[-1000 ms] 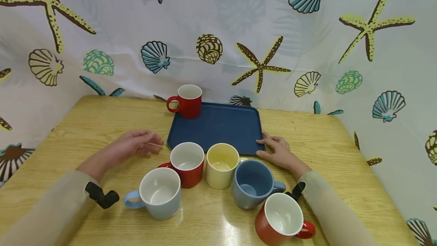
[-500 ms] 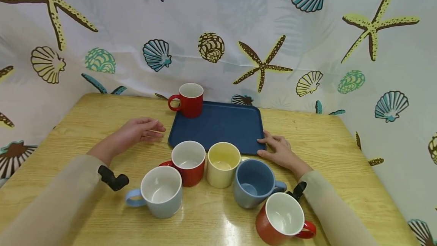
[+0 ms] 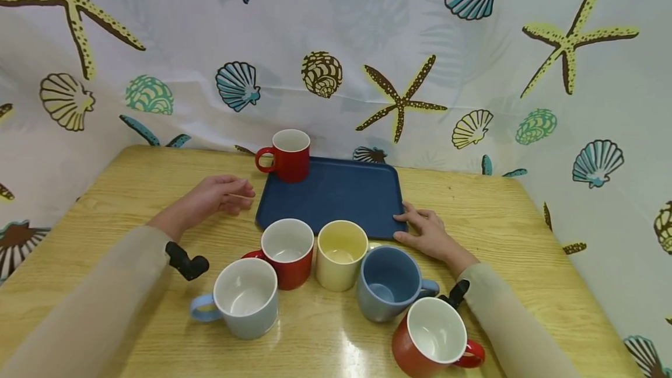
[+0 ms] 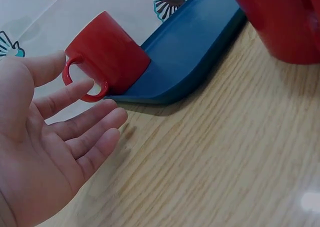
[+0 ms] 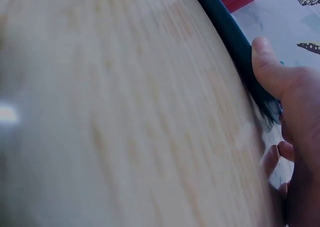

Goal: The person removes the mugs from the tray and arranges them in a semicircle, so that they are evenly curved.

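My left hand (image 3: pixel 217 196) is held over the table just left of the blue tray (image 3: pixel 346 197), fingers spread apart and holding nothing. In the left wrist view its fingertips point at the handle of a red mug (image 4: pixel 107 54), which stands on the tray's back left corner. At the tray's front right corner, my right hand (image 3: pixel 426 231) grips the edge. The right wrist view shows its thumb (image 5: pixel 265 62) on the outside of the tray's wall, with the other fingers partly hidden.
In front of the tray stand a red mug (image 3: pixel 287 252), a yellow mug (image 3: pixel 342 255), a darker blue mug (image 3: pixel 389 283), a light blue mug (image 3: pixel 247 297) and another red mug (image 3: pixel 430 337). A shell-patterned cloth (image 3: pixel 336 115) hangs behind the wooden table (image 3: pixel 315 337).
My left hand has moved forward over the table, along the tray's left side, and stays apart from the red mug. My right hand keeps its place at the tray's corner. The mugs have not moved.
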A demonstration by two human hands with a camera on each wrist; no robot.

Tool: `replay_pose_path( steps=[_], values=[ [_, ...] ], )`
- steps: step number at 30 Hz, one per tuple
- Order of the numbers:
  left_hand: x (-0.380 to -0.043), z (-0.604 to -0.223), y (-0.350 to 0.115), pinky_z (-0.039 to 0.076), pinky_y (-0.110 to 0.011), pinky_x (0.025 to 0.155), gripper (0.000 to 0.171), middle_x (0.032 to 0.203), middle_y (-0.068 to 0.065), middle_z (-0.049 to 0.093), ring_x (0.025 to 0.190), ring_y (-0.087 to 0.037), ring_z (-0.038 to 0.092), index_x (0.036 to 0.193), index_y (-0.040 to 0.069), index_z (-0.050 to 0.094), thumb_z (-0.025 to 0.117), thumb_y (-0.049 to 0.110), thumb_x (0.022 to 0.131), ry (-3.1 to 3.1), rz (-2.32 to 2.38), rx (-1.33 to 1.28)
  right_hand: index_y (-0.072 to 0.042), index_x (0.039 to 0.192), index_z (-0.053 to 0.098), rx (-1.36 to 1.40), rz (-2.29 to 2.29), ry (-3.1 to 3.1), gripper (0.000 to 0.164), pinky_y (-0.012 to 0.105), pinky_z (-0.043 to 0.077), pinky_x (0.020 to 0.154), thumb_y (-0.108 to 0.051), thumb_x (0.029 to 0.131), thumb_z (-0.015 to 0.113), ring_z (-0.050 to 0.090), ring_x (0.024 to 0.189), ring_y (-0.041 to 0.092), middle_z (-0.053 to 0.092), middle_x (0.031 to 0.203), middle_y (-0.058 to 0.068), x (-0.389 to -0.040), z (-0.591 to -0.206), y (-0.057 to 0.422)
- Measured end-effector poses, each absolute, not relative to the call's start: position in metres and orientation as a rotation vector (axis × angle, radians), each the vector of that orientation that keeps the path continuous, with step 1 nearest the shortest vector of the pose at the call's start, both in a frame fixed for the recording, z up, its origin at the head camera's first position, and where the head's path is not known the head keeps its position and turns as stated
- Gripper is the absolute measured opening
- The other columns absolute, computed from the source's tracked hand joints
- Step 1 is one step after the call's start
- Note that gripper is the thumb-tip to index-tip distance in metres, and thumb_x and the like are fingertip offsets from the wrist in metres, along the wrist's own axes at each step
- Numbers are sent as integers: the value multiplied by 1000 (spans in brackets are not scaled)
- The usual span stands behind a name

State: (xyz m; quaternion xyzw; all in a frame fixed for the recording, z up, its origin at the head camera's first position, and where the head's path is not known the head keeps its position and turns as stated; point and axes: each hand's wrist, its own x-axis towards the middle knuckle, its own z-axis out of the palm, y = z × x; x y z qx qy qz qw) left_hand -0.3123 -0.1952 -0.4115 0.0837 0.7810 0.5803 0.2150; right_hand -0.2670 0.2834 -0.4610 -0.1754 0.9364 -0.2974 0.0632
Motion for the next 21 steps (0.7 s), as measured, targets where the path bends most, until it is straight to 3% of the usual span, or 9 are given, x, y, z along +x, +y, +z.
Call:
replay_pose_path(
  steps=[11,21],
  values=[
    [-332,-405,-188,40,-43,98,62,134,-24,44,119,-35,49,138,-4,33,43,42,97,2237,1592,186,-19,135,50,-519,-887,2831,58,57,7,103,-51,87,56,18,131,31,12,155,2,-266,-459,286],
    [-347,-400,-177,42,-43,96,74,135,-25,43,118,-37,48,142,-1,27,38,55,94,2339,1520,41,-21,135,51,-509,-896,2817,60,58,8,103,-55,86,56,17,132,30,12,155,2,-266,-458,286]
  ],
)
